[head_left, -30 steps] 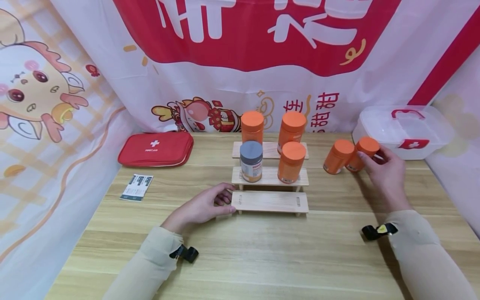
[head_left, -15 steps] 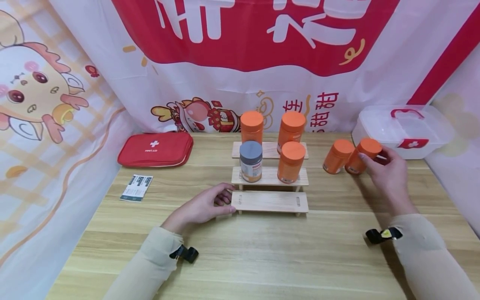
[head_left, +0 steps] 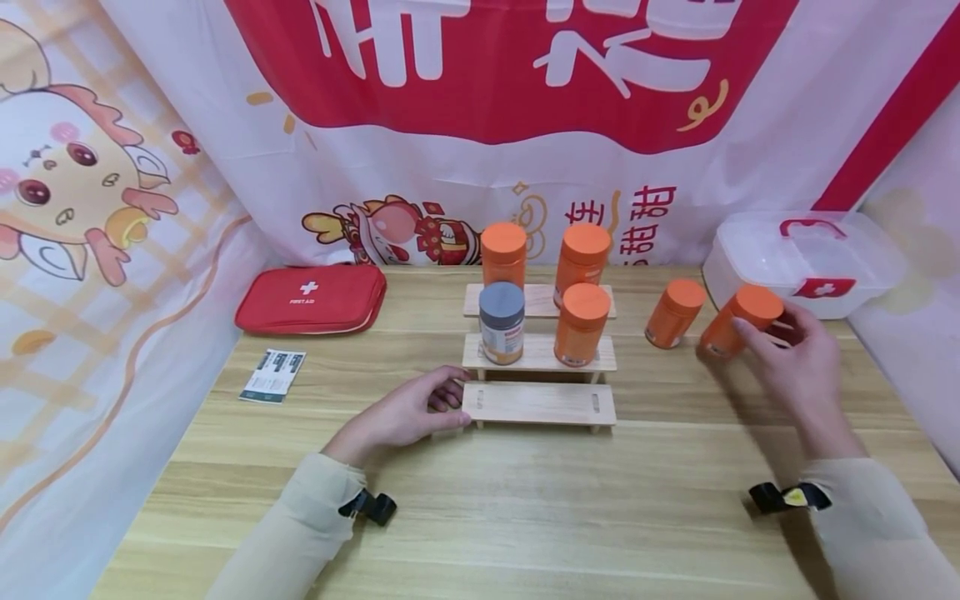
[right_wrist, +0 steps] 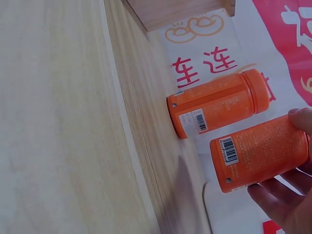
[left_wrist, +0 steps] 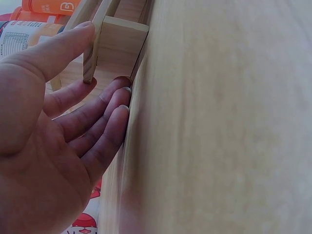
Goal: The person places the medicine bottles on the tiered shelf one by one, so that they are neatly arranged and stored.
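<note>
My right hand (head_left: 798, 367) grips an orange pill bottle (right_wrist: 261, 153) between thumb and fingers. In the right wrist view its base stands off the table, and the bottle leans slightly. A second orange bottle (head_left: 675, 314) stands upright on the table just to its left. My left hand (head_left: 408, 408) pinches the left end of the lowest step of a wooden tiered rack (head_left: 540, 403), thumb above and index finger below. On the rack's middle step stand a grey-capped bottle (head_left: 502, 325) and an orange bottle (head_left: 581, 327). Two more orange bottles (head_left: 504, 254) stand on the top step.
At the back left lies a red first-aid pouch (head_left: 311, 300), with a printed card (head_left: 273, 375) in front of it. A clear plastic box (head_left: 802, 262) with a red handle stands at the back right. Printed cloth (head_left: 450, 158) hangs behind the table.
My right hand has moved right and toward me with its orange bottle, opening a gap to the bottle beside it. The left hand and the rack have stayed put.
</note>
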`<state>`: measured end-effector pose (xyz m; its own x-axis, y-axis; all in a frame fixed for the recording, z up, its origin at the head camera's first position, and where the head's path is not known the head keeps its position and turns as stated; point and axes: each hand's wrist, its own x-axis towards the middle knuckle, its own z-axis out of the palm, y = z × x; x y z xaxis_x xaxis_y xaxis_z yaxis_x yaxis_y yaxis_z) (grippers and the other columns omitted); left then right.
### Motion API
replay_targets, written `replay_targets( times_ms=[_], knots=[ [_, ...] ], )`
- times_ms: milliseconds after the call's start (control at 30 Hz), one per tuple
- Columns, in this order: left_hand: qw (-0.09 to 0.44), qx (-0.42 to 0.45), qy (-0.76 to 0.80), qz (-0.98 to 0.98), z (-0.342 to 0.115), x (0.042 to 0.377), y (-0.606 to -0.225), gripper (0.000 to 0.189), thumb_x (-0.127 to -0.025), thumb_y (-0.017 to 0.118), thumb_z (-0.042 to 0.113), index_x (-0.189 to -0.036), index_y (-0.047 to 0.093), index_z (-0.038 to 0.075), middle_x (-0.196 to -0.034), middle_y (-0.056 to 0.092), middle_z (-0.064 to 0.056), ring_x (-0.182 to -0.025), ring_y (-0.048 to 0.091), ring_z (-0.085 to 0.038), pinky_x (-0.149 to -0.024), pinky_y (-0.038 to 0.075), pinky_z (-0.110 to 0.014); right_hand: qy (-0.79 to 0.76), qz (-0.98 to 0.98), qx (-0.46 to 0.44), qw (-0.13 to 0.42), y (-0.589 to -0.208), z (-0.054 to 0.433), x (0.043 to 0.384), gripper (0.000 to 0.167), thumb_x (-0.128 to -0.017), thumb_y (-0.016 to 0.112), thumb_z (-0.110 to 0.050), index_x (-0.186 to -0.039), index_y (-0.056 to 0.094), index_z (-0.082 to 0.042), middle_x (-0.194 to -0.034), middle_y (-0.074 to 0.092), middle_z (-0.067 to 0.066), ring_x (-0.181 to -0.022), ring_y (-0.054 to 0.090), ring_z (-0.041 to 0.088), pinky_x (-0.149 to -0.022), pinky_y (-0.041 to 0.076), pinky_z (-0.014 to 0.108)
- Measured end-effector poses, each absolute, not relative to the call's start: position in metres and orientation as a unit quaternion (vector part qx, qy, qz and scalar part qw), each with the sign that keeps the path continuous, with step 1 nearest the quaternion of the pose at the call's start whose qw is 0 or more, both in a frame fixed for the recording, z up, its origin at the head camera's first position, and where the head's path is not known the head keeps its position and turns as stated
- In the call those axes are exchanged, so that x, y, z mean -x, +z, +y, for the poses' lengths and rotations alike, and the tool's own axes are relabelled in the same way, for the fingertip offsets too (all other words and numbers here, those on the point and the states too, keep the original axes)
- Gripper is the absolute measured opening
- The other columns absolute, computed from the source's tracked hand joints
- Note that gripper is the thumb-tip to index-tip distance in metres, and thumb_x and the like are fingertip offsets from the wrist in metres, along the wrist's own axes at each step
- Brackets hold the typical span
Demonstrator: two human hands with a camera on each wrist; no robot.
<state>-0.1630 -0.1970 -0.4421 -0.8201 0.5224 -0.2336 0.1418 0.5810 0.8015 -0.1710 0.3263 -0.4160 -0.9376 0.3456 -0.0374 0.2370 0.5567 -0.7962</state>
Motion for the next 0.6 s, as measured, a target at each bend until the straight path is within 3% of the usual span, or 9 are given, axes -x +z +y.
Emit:
replay_targets(
  times_ms=[100,200,267,400,600],
  knots=[
    [0.232,-0.192,0.418,0.857,-0.197,0.163,-0.442,0.057,-0.101,0.079,0.032,-0.149,0.055,0.014,-0.124,0.069,-0.004,-0.113,0.065,-0.017,-0.103,0.057,-0.038,0.436,-0.882,0.168,0.062,-0.413,0.325,0.164,0.082,-0.101,0.064,-0.062,-0.170,0.034,-0.029,-0.170,0.042,0.013,-0.143,0.046,0.031,-0.109,0.053,0.017],
    [0.232,-0.194,0.420,0.856,-0.197,0.162,-0.442,0.057,-0.101,0.079,0.031,-0.149,0.055,0.013,-0.124,0.069,-0.005,-0.114,0.065,-0.018,-0.104,0.057,-0.041,0.428,-0.887,0.158,0.075,-0.410,0.323,0.158,0.081,-0.101,0.067,-0.058,-0.169,0.037,-0.024,-0.167,0.045,0.016,-0.138,0.049,0.030,-0.100,0.052,0.009],
    [0.231,-0.193,0.419,0.857,-0.197,0.162,-0.441,0.056,-0.101,0.079,0.031,-0.149,0.055,0.014,-0.123,0.069,-0.004,-0.114,0.065,-0.018,-0.104,0.056,-0.041,0.423,-0.890,0.145,0.086,-0.410,0.321,0.154,0.080,-0.102,0.069,-0.054,-0.167,0.039,-0.019,-0.163,0.048,0.017,-0.131,0.052,0.024,-0.091,0.050,0.002],
    [0.231,-0.191,0.418,0.858,-0.196,0.163,-0.442,0.056,-0.101,0.079,0.031,-0.149,0.055,0.015,-0.123,0.069,-0.003,-0.113,0.065,-0.017,-0.103,0.056,-0.039,0.424,-0.891,0.128,0.095,-0.408,0.317,0.146,0.077,-0.102,0.072,-0.048,-0.165,0.042,-0.015,-0.158,0.051,0.018,-0.119,0.052,0.009,-0.083,0.048,-0.002],
    [0.233,-0.192,0.418,0.857,-0.197,0.163,-0.443,0.057,-0.101,0.079,0.032,-0.150,0.055,0.015,-0.124,0.069,-0.003,-0.114,0.065,-0.017,-0.101,0.057,-0.036,0.422,-0.893,0.119,0.105,-0.403,0.309,0.132,0.076,-0.102,0.075,-0.043,-0.163,0.045,-0.011,-0.155,0.053,0.021,-0.112,0.050,0.001,-0.080,0.046,-0.003]
  ],
)
